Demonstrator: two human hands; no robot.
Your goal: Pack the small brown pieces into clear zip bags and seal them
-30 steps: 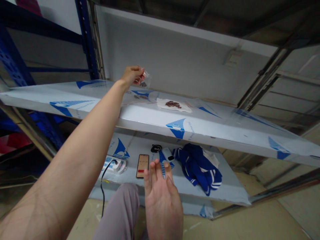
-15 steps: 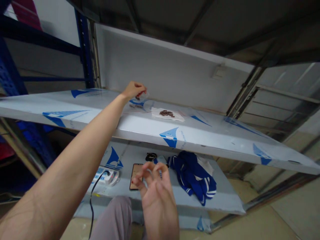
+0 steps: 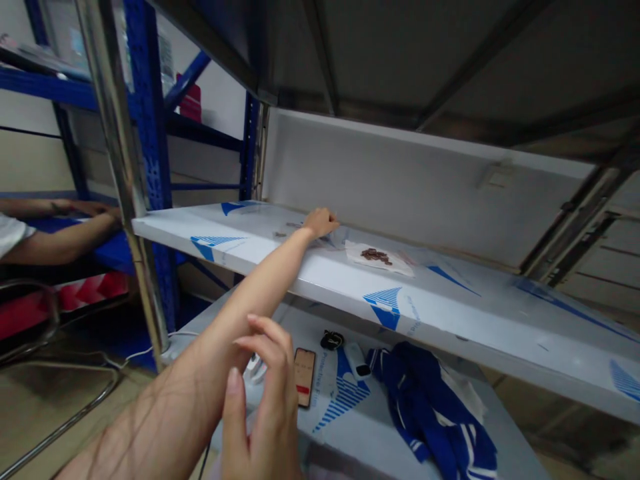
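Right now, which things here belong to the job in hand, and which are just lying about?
Job in hand:
left hand on a clear plastic bag
reddish-brown bits on white paper
right hand, apparently empty

Lying about, on the lower shelf:
smartphone
blue-and-white garment

Smartphone (image 3: 305, 377) on the lower shelf (image 3: 360, 433), crumpled blue-and-white garment (image 3: 425, 407) — blue steel rack post (image 3: 147, 133), a co-worker's forearms (image 3: 60, 230)

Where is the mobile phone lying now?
In the head view, the mobile phone lies on the lower shelf, just right of the person's right hand and near a small black object.
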